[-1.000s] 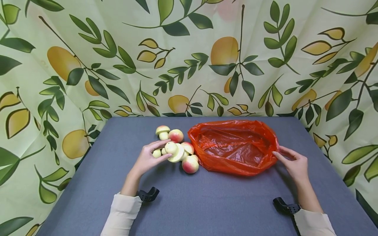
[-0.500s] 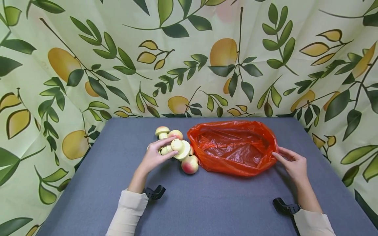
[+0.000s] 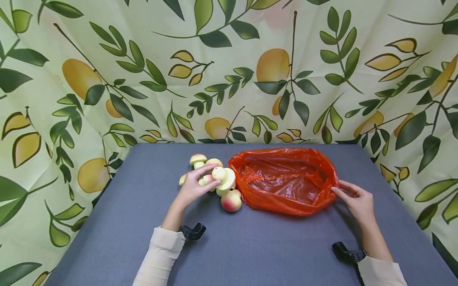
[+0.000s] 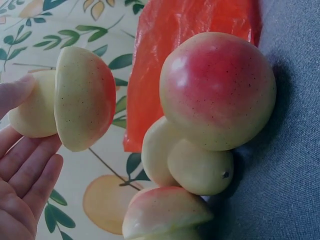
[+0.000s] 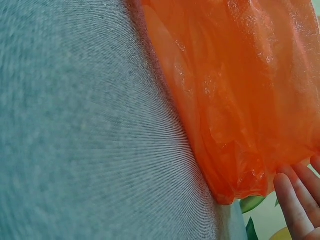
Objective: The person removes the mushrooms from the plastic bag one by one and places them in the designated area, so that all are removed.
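In the head view my left hand [image 3: 193, 188] pinches a toy mushroom [image 3: 228, 181] by its pale stem, close to the left side of an open red plastic bag [image 3: 282, 209]. The left wrist view shows thumb and fingers around the stem, with the red-tinged cap [image 4: 85, 100] pointing away from the palm. My right hand [image 3: 359, 200] holds the bag's right rim between thumb and fingers. Through the right wrist camera, its fingertips [image 5: 285, 187] meet the orange-looking plastic. Several more mushrooms lie beneath and around the left hand, one mushroom [image 3: 231, 201] against the bag's left side.
Everything lies on a blue-grey cloth-covered table [image 3: 257, 250]. Behind it hangs a leaf-and-fruit patterned curtain [image 3: 232, 79]. At the back of the pile lies another mushroom [image 3: 198, 159]. A black wrist camera [image 3: 193, 231] sits on the left wrist, another camera [image 3: 347, 253] on the right.
My left hand has moved right with the mushroom, over the pile and nearer to the bag. The right hand keeps its hold on the rim.
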